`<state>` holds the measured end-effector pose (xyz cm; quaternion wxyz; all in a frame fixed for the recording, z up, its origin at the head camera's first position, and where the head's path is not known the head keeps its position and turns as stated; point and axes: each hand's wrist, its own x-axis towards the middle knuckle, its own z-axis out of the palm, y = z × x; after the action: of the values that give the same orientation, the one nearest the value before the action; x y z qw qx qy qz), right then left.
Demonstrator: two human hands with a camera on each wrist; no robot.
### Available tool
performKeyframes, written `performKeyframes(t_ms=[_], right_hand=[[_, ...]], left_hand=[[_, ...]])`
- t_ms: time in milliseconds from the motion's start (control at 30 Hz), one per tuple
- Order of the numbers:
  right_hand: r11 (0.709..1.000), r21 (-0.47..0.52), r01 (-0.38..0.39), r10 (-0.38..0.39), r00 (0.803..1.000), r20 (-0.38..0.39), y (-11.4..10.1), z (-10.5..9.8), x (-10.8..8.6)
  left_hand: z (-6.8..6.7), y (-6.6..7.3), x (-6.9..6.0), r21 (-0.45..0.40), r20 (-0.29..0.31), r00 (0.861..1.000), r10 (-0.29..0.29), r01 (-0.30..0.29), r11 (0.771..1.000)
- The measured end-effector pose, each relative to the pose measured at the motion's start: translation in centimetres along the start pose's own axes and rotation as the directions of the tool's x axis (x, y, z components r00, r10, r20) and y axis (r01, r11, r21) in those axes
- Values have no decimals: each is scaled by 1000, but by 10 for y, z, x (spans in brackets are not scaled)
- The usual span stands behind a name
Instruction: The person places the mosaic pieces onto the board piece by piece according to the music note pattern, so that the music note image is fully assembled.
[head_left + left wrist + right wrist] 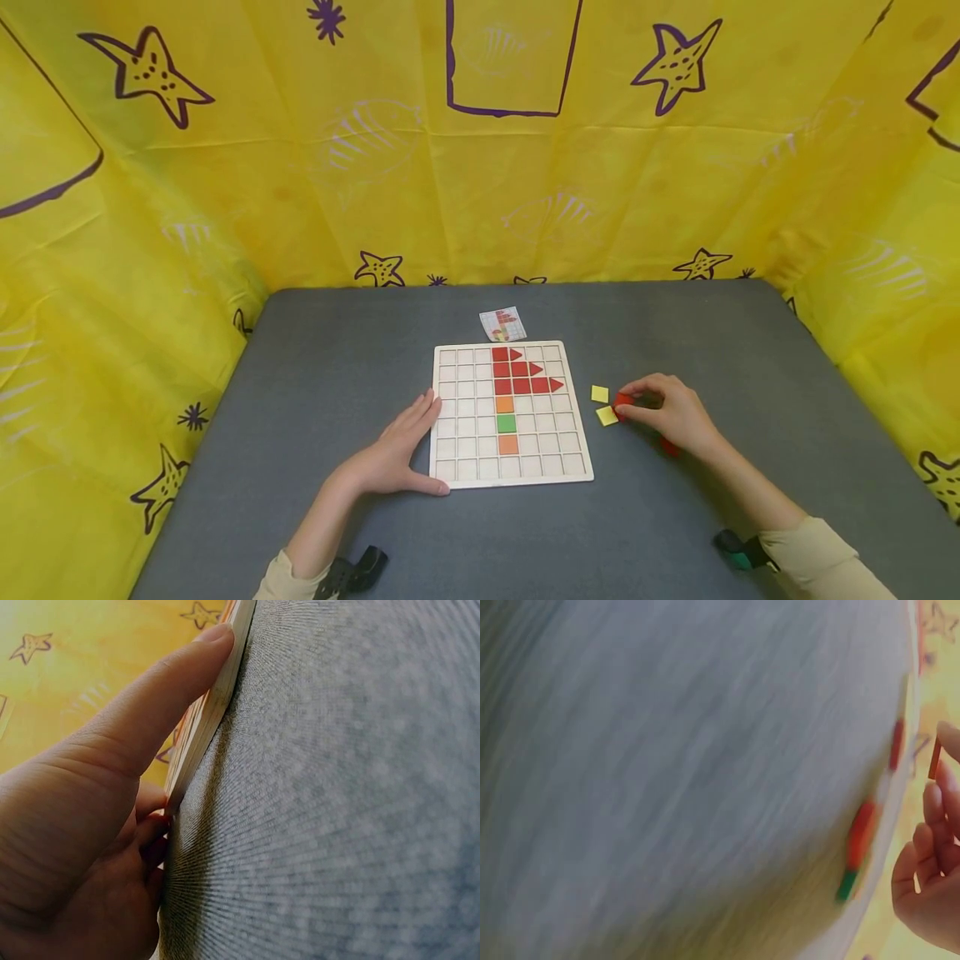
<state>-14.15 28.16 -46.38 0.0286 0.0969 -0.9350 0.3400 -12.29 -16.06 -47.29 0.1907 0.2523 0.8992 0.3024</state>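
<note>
A square wooden grid board (467, 471) lies on the table. Red squares (521, 386) ending in red triangles fill part of its upper three rows, and below them an orange, a green (506, 423) and another orange square run down one column. Against the board's left edge and lower left corner rests my left hand (397, 454), its fingers extended and thumb spread; the left wrist view shows the thumb (161, 705) along the board's side. My right hand (675, 412), right of the board, pinches a red tile (934, 757) between thumb and fingers, above the table.
Two yellow squares (600, 393) lie between the board and my right hand. More red pieces (669, 447) are partly hidden under that hand; a green piece (847, 886) shows beside red in the right wrist view. A small printed card (503, 325) lies behind the board.
</note>
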Motion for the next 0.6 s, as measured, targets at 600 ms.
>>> performKeyframes(t_ms=[600], right_hand=[[943, 188, 274, -312, 925, 218, -83, 70, 2]], left_hand=[[0, -1, 0, 4, 0, 1000, 1, -1, 1000]])
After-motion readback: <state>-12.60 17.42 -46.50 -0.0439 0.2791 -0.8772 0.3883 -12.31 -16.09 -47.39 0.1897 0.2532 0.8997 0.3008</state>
